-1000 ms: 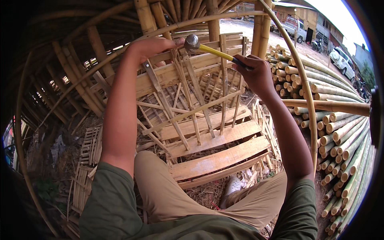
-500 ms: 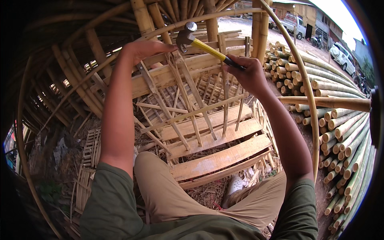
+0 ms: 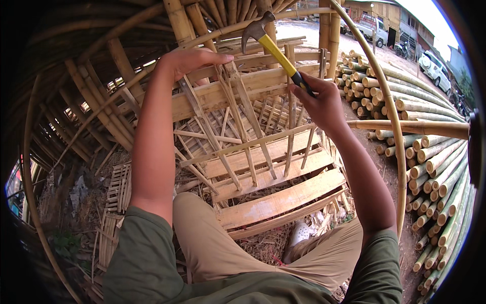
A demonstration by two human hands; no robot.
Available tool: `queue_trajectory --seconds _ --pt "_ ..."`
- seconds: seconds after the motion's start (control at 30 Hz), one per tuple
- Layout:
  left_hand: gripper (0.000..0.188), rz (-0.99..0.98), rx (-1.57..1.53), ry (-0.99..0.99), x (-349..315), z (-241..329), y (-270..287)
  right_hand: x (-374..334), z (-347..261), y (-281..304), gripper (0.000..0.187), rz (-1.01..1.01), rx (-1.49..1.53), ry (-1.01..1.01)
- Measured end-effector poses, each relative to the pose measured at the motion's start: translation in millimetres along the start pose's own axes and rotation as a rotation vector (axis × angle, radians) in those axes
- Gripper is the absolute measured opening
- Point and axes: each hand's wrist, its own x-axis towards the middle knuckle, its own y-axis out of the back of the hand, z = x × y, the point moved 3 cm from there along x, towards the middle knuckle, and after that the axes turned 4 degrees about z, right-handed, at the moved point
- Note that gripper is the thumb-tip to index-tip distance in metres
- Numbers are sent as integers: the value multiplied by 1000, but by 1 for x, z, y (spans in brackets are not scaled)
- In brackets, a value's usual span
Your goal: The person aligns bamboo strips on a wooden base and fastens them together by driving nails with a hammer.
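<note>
One claw hammer (image 3: pixel 279 54) is held clear of the wooden slats (image 3: pixel 244 96), the right hand (image 3: pixel 318 97) wrapped round its dark grip. The left hand (image 3: pixel 195 60) arches at the slats' tops; whether it clasps them I can't tell. Bamboo poles (image 3: pixel 440 162) lie stacked off right.

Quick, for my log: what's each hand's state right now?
Left hand: at a slat top; grip partly hidden, cannot be told.
Right hand: closed, holding the hammer.

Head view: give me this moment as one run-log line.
right hand: grips yellow-handled hammer by dark end | left hand: at top of wooden slats | right side: stacked bamboo poles
</note>
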Motion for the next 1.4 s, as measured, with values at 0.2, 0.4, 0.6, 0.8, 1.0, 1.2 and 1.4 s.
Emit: queue_trajectory --seconds 0.2,0.4,0.6,0.8,1.0,1.2,1.4 --pt "87 74 100 32 11 -8 3 -7 -2 2 40 -37 0 -16" --pt "95 -3 182 44 18 -9 7 -7 -5 1 39 -28 3 79" --pt "94 -2 179 0 14 -9 3 -2 -9 3 43 -13 -96 16" --pt "75 -60 78 -113 4 -1 6 -6 -15 3 41 -32 -133 22" --pt "62 -81 17 -129 3 -2 6 -7 -11 0 33 41 -135 267" --pt "62 -62 -56 -151 1 -9 9 -11 3 -2 29 49 -167 350" --pt "62 -165 -76 -195 7 -13 14 -9 10 -4 28 69 -141 373"
